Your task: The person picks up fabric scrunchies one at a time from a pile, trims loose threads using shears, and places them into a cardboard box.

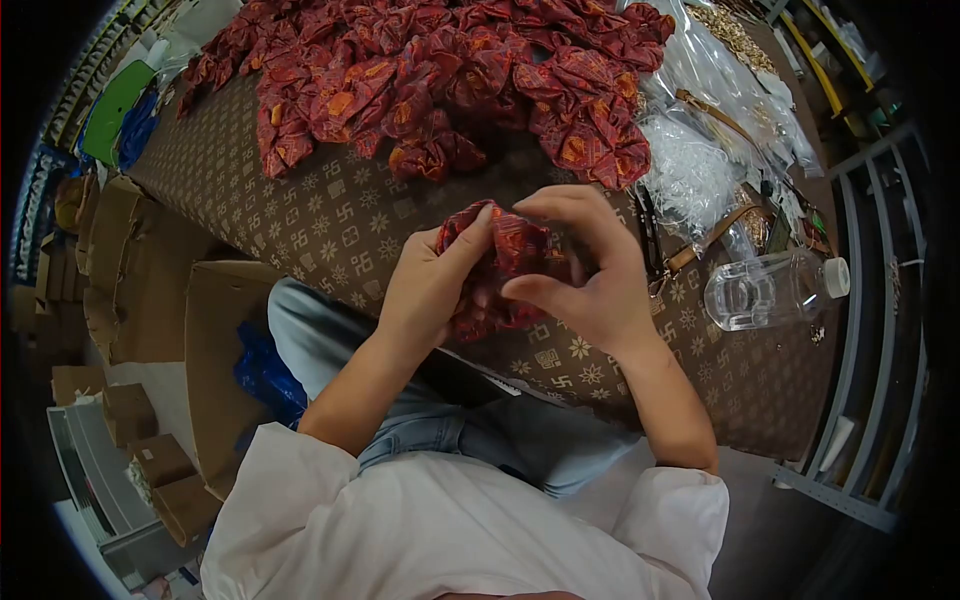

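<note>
- A worktop (pixel 330 230) covered in brown cloth printed with small pale motifs fills the middle of the view. Grey metal shelving (pixel 870 330) stands at its right end, and cardboard lies on the floor to the left.
- A large open cardboard box (pixel 215 350) stands beside the person's knee, with something blue (pixel 265 370) showing at its opening. Smaller closed boxes (pixel 130 410) sit further left.
- A clear bottle (pixel 770 290) lies on its side on the worktop, its white cap pointing right. Whether anything is in it cannot be told.
- Clear plastic bags (pixel 690 175) lie heaped along the right side. One holds whitish small pieces and another, further back, holds golden bits.
- A pile of red and orange fabric pieces (pixel 450 70) covers the far part of the worktop.
- One red patterned fabric piece (pixel 505 255) is held just above the near edge of the worktop, apart from the pile.
- It is bunched, and its longer side runs from the person toward the pile. No clear top or mouth shows.
- The left hand (pixel 425 285) grips its left side, thumb laid over the top.
- The right hand (pixel 590 270) grasps its right side, fingers curled over and thumb tip pressing in.
</note>
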A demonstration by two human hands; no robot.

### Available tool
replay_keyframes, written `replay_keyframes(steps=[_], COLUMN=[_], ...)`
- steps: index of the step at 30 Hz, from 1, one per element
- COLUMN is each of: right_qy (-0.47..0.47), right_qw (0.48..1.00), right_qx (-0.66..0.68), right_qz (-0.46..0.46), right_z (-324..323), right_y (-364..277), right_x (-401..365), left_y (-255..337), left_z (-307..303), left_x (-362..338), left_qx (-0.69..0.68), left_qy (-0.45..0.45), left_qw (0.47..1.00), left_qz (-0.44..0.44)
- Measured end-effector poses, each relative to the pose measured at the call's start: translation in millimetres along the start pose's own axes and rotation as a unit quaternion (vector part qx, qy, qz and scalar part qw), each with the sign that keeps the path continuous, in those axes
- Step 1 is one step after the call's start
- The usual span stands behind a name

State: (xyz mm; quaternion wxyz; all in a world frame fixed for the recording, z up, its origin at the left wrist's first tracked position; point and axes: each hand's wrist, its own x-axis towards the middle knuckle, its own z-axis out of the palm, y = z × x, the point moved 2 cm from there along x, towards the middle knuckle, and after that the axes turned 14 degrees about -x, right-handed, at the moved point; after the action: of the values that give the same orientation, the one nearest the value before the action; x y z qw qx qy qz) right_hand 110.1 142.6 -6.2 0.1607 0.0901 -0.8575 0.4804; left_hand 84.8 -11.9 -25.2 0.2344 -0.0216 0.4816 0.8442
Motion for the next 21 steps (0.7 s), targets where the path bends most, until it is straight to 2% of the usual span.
replay_keyframes(steps=[2, 3, 4, 5, 6, 7, 8, 10, 14, 16, 21], right_qy=[-0.027, -0.058, -0.058, -0.027, 0.004, 0.023, 0.023, 0.009, 0.023, -0.015, -0.001], right_qw=[0.999, 0.995, 0.995, 0.978, 0.94, 0.923, 0.924, 0.89, 0.869, 0.842, 0.822], right_qx=[0.042, 0.034, 0.03, 0.165, 0.297, 0.338, 0.334, 0.423, 0.454, 0.506, 0.543], right_qz=[0.002, 0.074, 0.076, 0.126, 0.171, 0.182, 0.182, 0.171, 0.197, 0.186, 0.174], right_z=[10.3, 4.1, 1.7, -0.8, -2.8, -4.9, -6.0, -6.6, -7.6, -9.9, -18.1], right_y=[10.8, 11.6, 11.1, 12.6, 14.0, 13.8, 13.5, 12.5, 15.8, 9.8, 9.5], right_x=[-2.2, -0.6, -0.1, -0.4, -1.1, -1.3, -1.4, -2.0, -4.2, -1.7, 2.0], left_y=[0.9, 2.7, 5.0, 5.4, 4.4, 5.3, 6.2, 4.3, 5.2, 9.1, 17.4], left_z=[5.9, 9.4, 13.7, 16.2, 15.6, 14.3, 14.0, 15.3, 25.1, 29.1, 37.9], left_x=[-0.2, -1.1, -1.6, -1.6, -0.7, 1.1, 2.7, 2.0, 1.0, 2.2, 20.0], left_qx=[-0.126, -0.129, -0.142, -0.156, -0.159, -0.152, -0.144, -0.155, -0.155, -0.147, -0.12], left_qy=[-0.052, -0.054, -0.058, -0.062, -0.064, -0.082, -0.1, -0.11, -0.103, -0.117, -0.164], left_qw=[0.989, 0.988, 0.986, 0.984, 0.983, 0.984, 0.984, 0.982, 0.981, 0.981, 0.978], left_qz=[-0.062, -0.065, -0.062, -0.058, -0.06, -0.035, -0.01, 0.002, 0.053, 0.057, 0.047])
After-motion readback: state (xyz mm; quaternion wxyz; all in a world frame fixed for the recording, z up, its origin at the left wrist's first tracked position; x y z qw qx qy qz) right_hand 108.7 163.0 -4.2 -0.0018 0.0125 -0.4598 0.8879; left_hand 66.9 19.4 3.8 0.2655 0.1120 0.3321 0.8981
